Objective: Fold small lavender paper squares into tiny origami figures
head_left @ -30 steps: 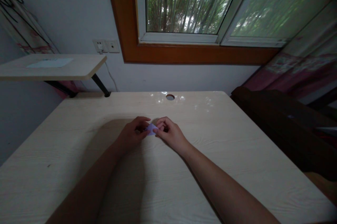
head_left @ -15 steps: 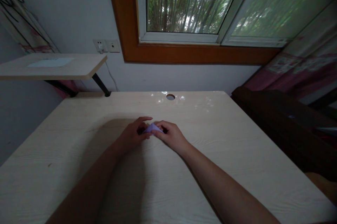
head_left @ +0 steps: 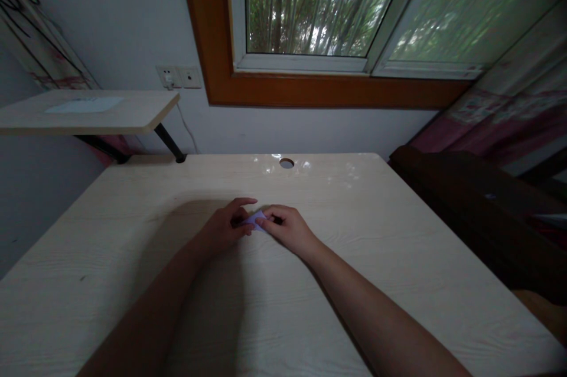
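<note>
Pinching from both sides: the left hand (head_left: 225,226) and right hand (head_left: 286,228) meet over a small pale purple paper (head_left: 256,220), fingertips closed on it. The left hand takes the paper's left end between thumb and fingers, with the index finger stretched out above it. The right hand takes the right end, fingers curled inward, knuckles up. The paper sits low, at or just above the tabletop (head_left: 133,282); contact with the wood cannot be told. It lies near the middle of the tabletop, a little toward the far edge, mostly hidden by the fingers, so its shape is unclear. Both forearms are bare and run in from the near edge. The light is dim, and the arms throw a shadow to the left. A round cable hole (head_left: 286,162) sits at the far edge, well apart from the hands. A raised shelf (head_left: 88,111) at far left carries a pale sheet (head_left: 84,106). Wall sockets (head_left: 178,77) are beside it. A window (head_left: 319,5) with a wooden frame is above, and a patterned curtain (head_left: 500,111) hangs at right over dark furniture (head_left: 478,211).
</note>
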`<action>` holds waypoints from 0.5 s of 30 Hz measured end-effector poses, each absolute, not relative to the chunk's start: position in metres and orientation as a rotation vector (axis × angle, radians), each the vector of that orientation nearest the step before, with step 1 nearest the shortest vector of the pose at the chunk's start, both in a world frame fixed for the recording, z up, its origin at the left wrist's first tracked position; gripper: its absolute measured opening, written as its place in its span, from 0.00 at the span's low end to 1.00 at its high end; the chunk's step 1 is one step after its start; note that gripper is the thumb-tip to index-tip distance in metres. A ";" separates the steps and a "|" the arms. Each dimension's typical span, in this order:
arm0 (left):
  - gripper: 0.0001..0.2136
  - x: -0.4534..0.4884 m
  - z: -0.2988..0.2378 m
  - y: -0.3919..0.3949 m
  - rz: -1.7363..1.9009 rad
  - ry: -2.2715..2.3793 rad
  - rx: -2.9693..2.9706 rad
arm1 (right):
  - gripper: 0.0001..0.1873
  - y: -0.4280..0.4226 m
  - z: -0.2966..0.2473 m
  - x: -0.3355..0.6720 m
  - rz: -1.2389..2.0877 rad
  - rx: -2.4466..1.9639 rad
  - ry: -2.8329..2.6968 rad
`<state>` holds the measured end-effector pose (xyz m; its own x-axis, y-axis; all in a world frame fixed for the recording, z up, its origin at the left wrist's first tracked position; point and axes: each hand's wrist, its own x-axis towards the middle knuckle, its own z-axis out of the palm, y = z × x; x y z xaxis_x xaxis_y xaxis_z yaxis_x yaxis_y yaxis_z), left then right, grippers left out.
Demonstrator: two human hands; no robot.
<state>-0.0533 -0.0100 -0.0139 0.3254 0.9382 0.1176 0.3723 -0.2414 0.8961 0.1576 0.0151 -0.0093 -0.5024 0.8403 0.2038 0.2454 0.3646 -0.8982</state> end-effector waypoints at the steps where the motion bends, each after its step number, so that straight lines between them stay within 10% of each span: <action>1: 0.25 -0.053 -0.014 -0.010 0.883 1.164 1.785 | 0.12 0.015 -0.010 0.158 1.124 -0.944 -1.954; 15: 0.18 -0.053 -0.015 -0.008 0.989 1.201 1.742 | 0.11 0.016 -0.014 0.157 1.057 -0.981 -2.057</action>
